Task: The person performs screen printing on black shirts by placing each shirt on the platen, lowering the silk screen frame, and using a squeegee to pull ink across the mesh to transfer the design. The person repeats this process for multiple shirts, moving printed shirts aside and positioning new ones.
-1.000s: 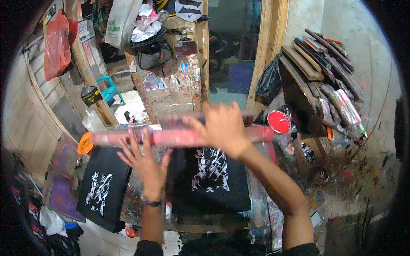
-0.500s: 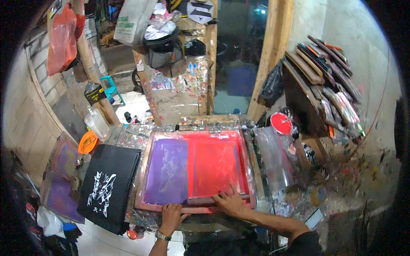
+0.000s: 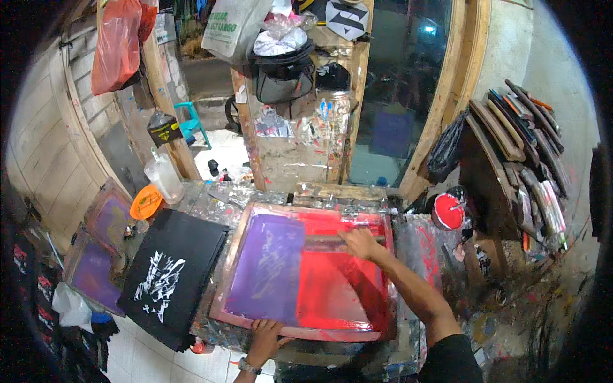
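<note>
Squeegee (image 3: 345, 239) gripped in your right hand (image 3: 361, 242) at the screen's far end | left hand (image 3: 265, 332) presses frame (image 3: 306, 333) | next: steady pull through red ink (image 3: 332, 281).

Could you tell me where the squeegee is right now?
The squeegee lies across the screen frame's red half, upper right, under the right hand.
</note>
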Demonstrator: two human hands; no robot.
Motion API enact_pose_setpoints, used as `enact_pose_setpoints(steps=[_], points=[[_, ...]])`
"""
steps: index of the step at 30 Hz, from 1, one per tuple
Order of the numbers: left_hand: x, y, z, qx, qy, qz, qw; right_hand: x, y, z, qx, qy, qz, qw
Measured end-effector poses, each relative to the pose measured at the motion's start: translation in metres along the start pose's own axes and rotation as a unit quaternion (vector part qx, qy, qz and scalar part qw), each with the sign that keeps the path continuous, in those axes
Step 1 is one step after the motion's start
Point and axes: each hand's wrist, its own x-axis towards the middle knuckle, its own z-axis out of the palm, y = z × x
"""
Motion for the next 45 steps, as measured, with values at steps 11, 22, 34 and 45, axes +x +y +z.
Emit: enact_pose_setpoints(steps=[11,22,34,45], points=[[-0.007,-0.005,0.008,-0.042,-0.033,-0.001,0.999,-0.034,-0.019,-0.016,0.036,0.013,0.115,0.993],[0.024,0.014,-0.024,0.000,-0.053,0.028,0.998,-0.215,-0.182,-0.022,0.076,0.050,0.095,0.991],[0.127,0.074,-0.089,-0.101,0.331,0.065,0.936,-0.136,-0.133,-0.216,-0.041,0.378,0.135,0.915],[0.120,0.177,0.037,-0.444,-0.359,0.074,0.817,-0.029,-0.034,-0.341,0.020,0.233,0.190,0.953]])
